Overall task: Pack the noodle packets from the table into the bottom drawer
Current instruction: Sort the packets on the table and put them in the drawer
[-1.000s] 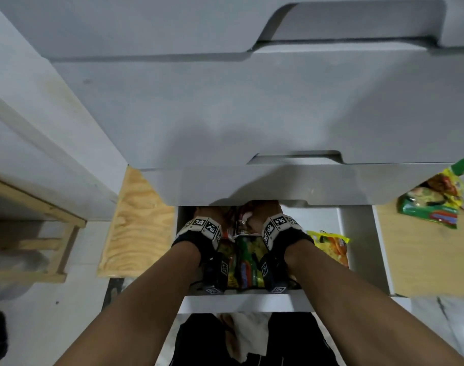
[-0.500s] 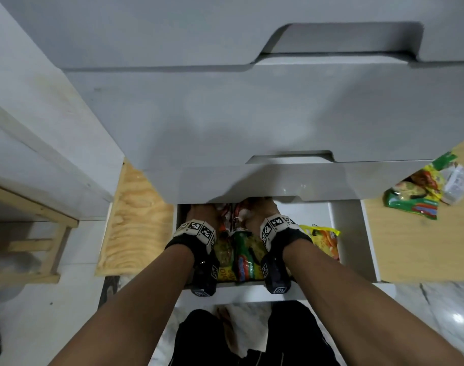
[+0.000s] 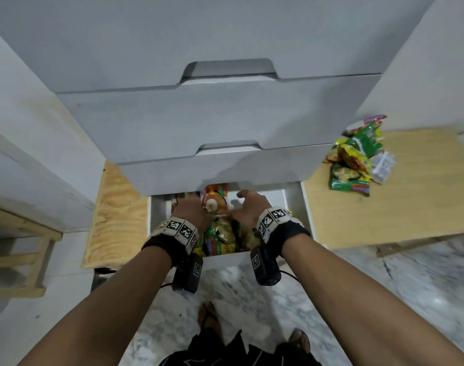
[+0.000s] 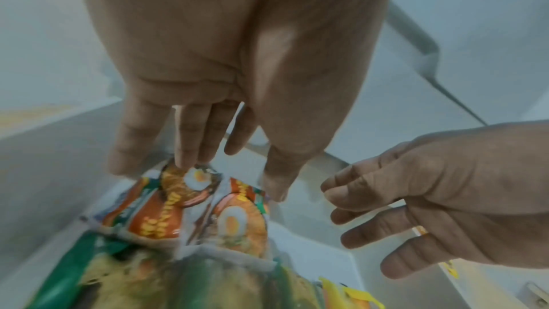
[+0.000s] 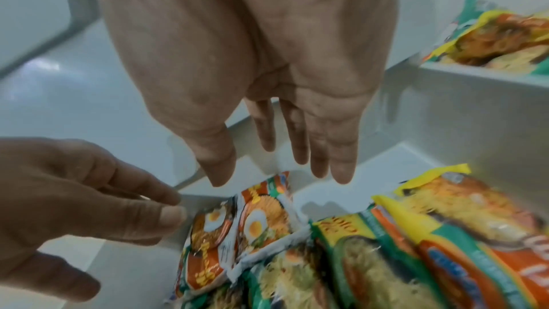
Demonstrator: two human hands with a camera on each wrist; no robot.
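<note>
The white bottom drawer (image 3: 225,261) stands pulled out under the closed upper drawers. Several noodle packets stand packed in it: orange ones with an egg picture (image 3: 212,202) (image 4: 231,220) (image 5: 258,220) at the back, green ones (image 3: 223,233) (image 5: 356,255) in front, a yellow-topped one (image 5: 460,215) at the right. My left hand (image 3: 192,207) (image 4: 202,166) hovers over the orange packets, fingers straight, one fingertip touching a packet's top edge. My right hand (image 3: 248,207) (image 5: 279,173) hangs above them, fingers relaxed, holding nothing. More packets (image 3: 352,165) lie piled on the wooden table.
The drawer above (image 3: 225,175) overhangs the back of the open drawer and hides its rear. A plywood board (image 3: 114,215) lies left of the drawer and a wooden frame (image 3: 22,260) further left. My feet (image 3: 212,320) stand on marble floor in front.
Both hands, earlier pressed down on either side of the packets deep in the drawer, have lifted off and drawn apart. The head view has pulled back and up.
</note>
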